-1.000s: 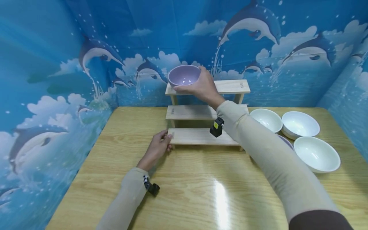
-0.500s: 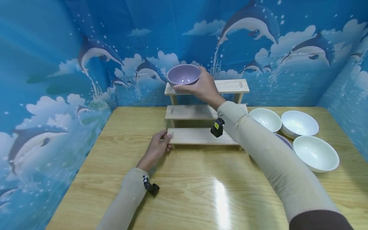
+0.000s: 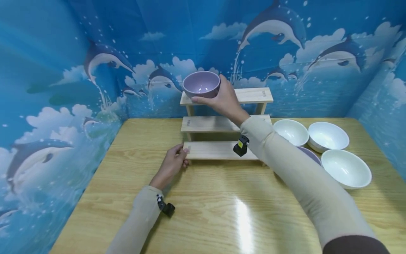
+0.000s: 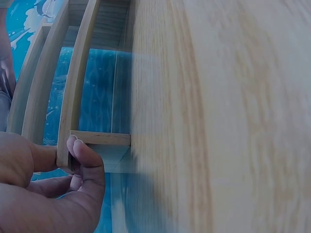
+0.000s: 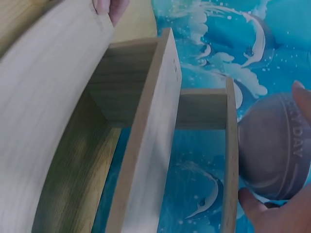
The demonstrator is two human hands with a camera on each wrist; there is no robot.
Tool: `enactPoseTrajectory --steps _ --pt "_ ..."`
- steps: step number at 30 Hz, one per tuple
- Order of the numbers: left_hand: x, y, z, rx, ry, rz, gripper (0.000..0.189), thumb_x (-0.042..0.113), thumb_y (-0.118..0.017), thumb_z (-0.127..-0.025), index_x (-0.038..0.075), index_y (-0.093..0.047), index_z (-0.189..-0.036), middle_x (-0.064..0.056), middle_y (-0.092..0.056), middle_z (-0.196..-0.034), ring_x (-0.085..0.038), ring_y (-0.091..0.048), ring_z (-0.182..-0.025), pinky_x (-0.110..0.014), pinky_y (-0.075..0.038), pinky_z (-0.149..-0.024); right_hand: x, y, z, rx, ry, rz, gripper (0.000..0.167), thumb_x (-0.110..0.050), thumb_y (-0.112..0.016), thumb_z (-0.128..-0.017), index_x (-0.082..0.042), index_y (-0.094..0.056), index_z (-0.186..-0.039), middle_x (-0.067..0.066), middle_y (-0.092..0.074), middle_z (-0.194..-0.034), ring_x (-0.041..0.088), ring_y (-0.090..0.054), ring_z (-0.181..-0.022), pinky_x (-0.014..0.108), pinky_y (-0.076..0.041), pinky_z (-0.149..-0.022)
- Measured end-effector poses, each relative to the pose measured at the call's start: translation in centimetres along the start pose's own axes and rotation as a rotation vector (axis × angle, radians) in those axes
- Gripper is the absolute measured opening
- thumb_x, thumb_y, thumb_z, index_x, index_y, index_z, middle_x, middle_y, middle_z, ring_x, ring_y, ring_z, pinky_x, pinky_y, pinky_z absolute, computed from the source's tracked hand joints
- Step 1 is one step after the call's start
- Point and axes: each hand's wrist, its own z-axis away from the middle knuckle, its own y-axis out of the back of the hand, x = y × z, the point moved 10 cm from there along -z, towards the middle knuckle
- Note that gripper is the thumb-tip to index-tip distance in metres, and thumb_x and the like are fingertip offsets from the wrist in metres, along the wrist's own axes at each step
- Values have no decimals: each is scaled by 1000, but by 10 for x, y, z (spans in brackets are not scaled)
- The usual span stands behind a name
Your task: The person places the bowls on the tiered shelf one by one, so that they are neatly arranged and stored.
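A purple bowl (image 3: 201, 83) is upright at the left end of the top tier of a three-step wooden rack (image 3: 219, 150). My right hand (image 3: 224, 100) grips it from the right, thumb at the front. In the right wrist view the base of the bowl (image 5: 269, 145) is right at the top board, and raised lettering shows on its side. My left hand (image 3: 171, 164) pinches the left end of the lowest board. The left wrist view shows that hand (image 4: 58, 189) with thumb and fingers around the board's corner, by the rack's leg (image 4: 102, 138).
On the table's right side stand a pale green bowl (image 3: 291, 130), a white bowl (image 3: 330, 135), and a larger pale bowl (image 3: 347, 167). A second purple bowl (image 3: 309, 154) is partly hidden behind my right sleeve. A dolphin-print backdrop (image 3: 196, 38) rises close behind the rack.
The head view has shifted slightly, moving the scene a little leftward. Both hands keep their hold, and the purple bowl stays at the left end of the top tier.
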Motion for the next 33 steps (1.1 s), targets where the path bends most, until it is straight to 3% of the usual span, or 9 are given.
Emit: enactPoseTrajectory --steps 9,14,21,33 --pt "-1 1 1 -7 10 -15 52 23 -48 -109 6 -35 -157 -13 -53 -116 -18 -59 -81 -26 -56 -64 0 2 25 -21 -29 45 122 -55 -87 -75 -12 -13 -163 12 -26 -160 27 -29 -146 51 -35 -117" --pt "-1 1 1 -8 9 -11 51 22 -48 -109 6 -36 -156 -14 -53 -116 -17 -58 -80 -26 -56 -64 2 5 42 -43 -42 65 126 -59 -84 -75 -11 -7 -163 13 -17 -165 31 -31 -147 52 -37 -116" --pt "1 1 0 -7 2 -13 49 21 -48 -109 6 -38 -155 -14 -53 -114 -18 -59 -80 -26 -56 -64 3 13 65 -72 -55 34 126 -60 -84 -74 -17 -8 -164 11 -21 -164 34 -32 -146 55 -40 -113" --pt "1 0 0 -3 9 -12 48 19 -48 -109 4 -39 -155 -14 -51 -112 -18 -58 -80 -27 -56 -66 -5 29 110 -86 63 22 117 -47 -89 -76 -12 -18 -162 12 -24 -163 30 -33 -146 46 -37 -117"
